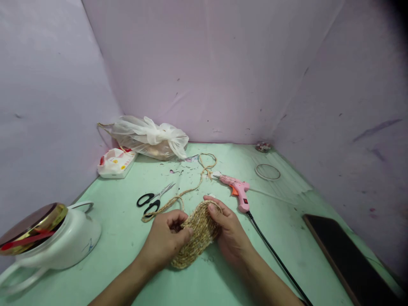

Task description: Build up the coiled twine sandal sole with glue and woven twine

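A flat, tan piece of coiled braided cord (197, 233) is held up between both hands, tilted above the table. My left hand (170, 236) pinches its left edge between thumb and fingers. On the right edge, my right hand (228, 223) grips it with the thumb in front and the fingers behind. A loose tail of braided cord (191, 189) runs from near my left hand across the table and loops at its far end. Black-handled scissors (156, 197) lie left of the cord. Beyond my right hand lies a pink glue gun (236, 189).
At the left stands a white pot with a lid (70, 238). A tied plastic bag (149, 136) and a tissue pack (116, 163) sit at the back left. To the right are a ring (267, 171), a clear sheet (283, 187) and a dark phone (350, 259). Walls enclose the table (127, 250).
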A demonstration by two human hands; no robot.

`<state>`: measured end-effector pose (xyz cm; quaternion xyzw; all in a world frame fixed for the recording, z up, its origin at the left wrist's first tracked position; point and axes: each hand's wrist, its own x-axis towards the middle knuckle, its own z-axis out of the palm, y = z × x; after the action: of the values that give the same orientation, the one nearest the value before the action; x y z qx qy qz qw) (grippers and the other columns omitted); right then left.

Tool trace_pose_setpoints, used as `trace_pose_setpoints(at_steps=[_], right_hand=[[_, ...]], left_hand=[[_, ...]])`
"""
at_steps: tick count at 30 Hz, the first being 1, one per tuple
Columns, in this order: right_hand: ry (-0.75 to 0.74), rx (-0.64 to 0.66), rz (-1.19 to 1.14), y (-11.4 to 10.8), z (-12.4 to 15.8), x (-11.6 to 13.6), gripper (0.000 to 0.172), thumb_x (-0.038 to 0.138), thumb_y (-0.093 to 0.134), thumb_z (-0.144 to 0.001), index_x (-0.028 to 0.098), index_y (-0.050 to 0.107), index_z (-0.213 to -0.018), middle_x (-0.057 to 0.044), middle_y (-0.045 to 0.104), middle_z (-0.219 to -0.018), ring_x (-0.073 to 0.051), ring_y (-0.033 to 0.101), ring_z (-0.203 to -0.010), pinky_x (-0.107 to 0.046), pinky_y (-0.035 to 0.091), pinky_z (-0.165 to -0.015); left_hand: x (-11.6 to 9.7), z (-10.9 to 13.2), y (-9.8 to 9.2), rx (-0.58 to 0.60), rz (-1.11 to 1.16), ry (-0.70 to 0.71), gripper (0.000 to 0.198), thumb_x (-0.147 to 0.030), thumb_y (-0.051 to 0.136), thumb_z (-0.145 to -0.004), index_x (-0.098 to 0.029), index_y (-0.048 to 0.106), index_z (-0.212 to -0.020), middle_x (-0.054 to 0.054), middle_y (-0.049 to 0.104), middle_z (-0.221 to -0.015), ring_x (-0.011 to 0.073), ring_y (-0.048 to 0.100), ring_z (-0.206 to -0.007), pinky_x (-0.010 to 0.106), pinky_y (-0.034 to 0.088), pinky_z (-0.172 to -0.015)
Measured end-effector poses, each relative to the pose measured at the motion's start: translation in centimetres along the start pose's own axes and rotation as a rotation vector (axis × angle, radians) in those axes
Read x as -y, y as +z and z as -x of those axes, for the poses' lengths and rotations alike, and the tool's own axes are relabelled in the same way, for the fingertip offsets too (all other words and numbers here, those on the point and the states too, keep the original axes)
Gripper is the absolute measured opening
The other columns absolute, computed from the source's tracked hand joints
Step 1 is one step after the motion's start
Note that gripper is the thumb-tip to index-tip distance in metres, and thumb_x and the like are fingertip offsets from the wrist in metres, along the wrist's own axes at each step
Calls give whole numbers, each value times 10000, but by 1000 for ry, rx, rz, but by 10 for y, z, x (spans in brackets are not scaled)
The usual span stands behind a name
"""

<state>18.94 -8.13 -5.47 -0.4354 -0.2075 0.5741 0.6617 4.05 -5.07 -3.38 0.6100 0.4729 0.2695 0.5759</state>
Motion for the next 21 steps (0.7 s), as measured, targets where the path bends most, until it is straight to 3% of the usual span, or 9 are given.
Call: trace_pose_setpoints(at_steps=[2, 5, 7, 8, 11, 15, 17, 19, 21], right_hand=[[-172, -92, 294, -7, -3, 18, 476, 388, 741, -566, 183, 625, -979, -57, 654, -884, -201, 579, -779, -325, 425, -703], [-407, -441, 913, -28, -10, 51, 437, 453, 688, -569, 209, 645, -930, -70, 641, -863, -242, 566, -773, -362, 390, -685], [-299, -592, 1245, -45, -18, 67, 390, 493, 695, -526, 199, 668, -782, -86, 625, -709, -278, 556, -714, -357, 352, -608], [-207, -604, 1334, -53, -23, 71, 368, 506, 709, -486, 195, 659, -676, -78, 596, -605, -288, 548, -666, -351, 329, -574], [-24, -503, 1268, -69, -39, 70, 246, 378, 746, -434, 209, 567, -439, -19, 459, -389, -261, 510, -552, -329, 286, -527], [27, -422, 1033, -67, -50, 59, 69, 199, 635, -493, 200, 568, -478, 16, 433, -370, -178, 447, -435, -321, 327, -473], [34, -378, 902, -59, -45, 58, 43, 188, 591, -519, 188, 581, -560, -5, 522, -473, -153, 459, -440, -318, 381, -464], [-2, -314, 781, -50, -32, 61, 187, 189, 605, -520, 185, 612, -707, -49, 626, -716, -153, 519, -530, -299, 422, -477], [-85, -170, 643, -42, -16, 63, 363, 227, 657, -537, 190, 631, -897, -93, 634, -948, -174, 556, -630, -271, 414, -455]], left_hand=[[-2, 0, -2, -94, -68, 18, 110, -237, 605, -592, -141, 551, -598, -30, 491, -532, 88, 416, -494, 205, 323, -467], [-3, -2, -7, -174, -82, 23, 117, -241, 608, -566, -147, 538, -575, -46, 452, -500, 73, 371, -463, 191, 283, -434], [-3, -4, -12, -195, -63, 16, 122, -237, 612, -554, -144, 534, -569, -51, 431, -492, 69, 358, -462, 188, 277, -433], [-3, -4, -14, -199, -47, 11, 127, -239, 614, -549, -143, 532, -568, -51, 426, -491, 69, 357, -462, 188, 278, -434], [-4, -5, -18, -194, 6, 1, 145, -255, 621, -541, -146, 531, -576, -51, 427, -493, 72, 367, -462, 192, 283, -434], [-8, -5, -19, -168, 47, -10, 154, -256, 621, -544, -149, 519, -590, -52, 429, -501, 73, 369, -469, 195, 286, -440], [-9, -5, -20, -168, 54, -10, 166, -261, 627, -543, -151, 513, -594, -54, 427, -505, 72, 364, -472, 195, 286, -443], [-10, -5, -21, -162, 51, -8, 179, -272, 634, -543, -152, 511, -592, -54, 424, -508, 74, 363, -473, 198, 283, -446], [-10, -6, -22, -146, 41, -5, 190, -293, 635, -559, -153, 509, -587, -52, 422, -511, 77, 361, -474, 201, 277, -449]])
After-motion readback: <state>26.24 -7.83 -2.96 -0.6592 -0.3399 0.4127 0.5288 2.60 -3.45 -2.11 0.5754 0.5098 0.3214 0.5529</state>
